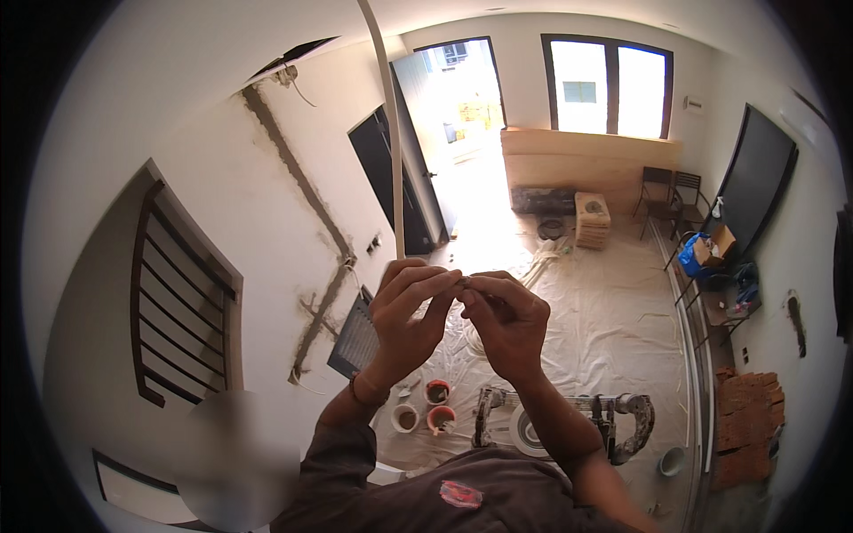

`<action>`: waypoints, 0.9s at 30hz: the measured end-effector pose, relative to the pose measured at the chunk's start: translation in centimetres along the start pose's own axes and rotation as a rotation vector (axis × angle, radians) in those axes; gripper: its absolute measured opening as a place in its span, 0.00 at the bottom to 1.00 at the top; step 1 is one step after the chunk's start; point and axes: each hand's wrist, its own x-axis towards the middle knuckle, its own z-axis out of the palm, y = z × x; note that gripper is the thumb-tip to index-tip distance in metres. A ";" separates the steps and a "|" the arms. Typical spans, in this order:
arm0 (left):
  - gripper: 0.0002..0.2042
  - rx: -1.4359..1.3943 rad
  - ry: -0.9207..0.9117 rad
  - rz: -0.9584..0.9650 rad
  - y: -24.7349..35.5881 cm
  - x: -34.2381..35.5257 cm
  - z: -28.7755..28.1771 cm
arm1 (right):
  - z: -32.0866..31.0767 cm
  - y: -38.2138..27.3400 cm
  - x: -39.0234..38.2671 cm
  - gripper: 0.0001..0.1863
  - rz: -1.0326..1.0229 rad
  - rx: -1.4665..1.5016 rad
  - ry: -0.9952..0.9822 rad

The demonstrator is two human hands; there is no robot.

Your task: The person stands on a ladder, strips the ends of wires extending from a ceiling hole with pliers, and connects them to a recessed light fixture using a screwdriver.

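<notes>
Both of my hands are raised in front of me, their fingertips meeting. My left hand [409,311] is closed in a pinch, thumb against forefinger. My right hand [508,322] pinches at the same spot, its other fingers curled in. Between the fingertips is a small greyish thing, too small to make out. A long pale strip or tube [391,107] runs down from the top edge to behind my left hand. Whether that hand touches it is hidden.
Plastic sheeting [613,302] covers the floor. Below my hands stand small buckets [404,418] and a dusty machine with handles [633,407]. Chairs [657,191] and brown boards [746,426] line the right side. A stair railing [182,302] is left; a door [425,133] stands ajar.
</notes>
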 end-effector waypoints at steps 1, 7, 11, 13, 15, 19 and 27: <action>0.11 0.075 -0.023 -0.001 0.1 -0.1 -0.5 | 0.2 0.5 0.0 0.09 -0.017 0.005 -0.008; 0.12 -0.014 -0.025 -0.232 0.8 -0.5 -1.7 | 1.7 0.7 0.2 0.09 -0.028 0.030 -0.006; 0.09 -0.178 -0.033 -0.350 1.0 -0.5 -2.3 | 1.7 0.7 0.7 0.08 -0.085 -0.086 -0.023; 0.08 -0.194 -0.047 -0.359 1.0 -0.5 -2.4 | 1.6 0.8 0.9 0.08 -0.153 -0.127 -0.033; 0.07 -0.155 -0.078 -0.346 0.8 -0.7 -2.8 | 1.6 0.8 1.1 0.09 -0.216 -0.153 -0.044; 0.07 -0.100 -0.104 -0.326 0.7 -0.8 -2.8 | 1.4 0.7 1.5 0.10 -0.286 -0.136 -0.048; 0.08 0.074 -0.124 -0.270 1.1 -0.9 -2.7 | 0.0 0.9 2.5 0.14 -0.318 -0.131 -0.194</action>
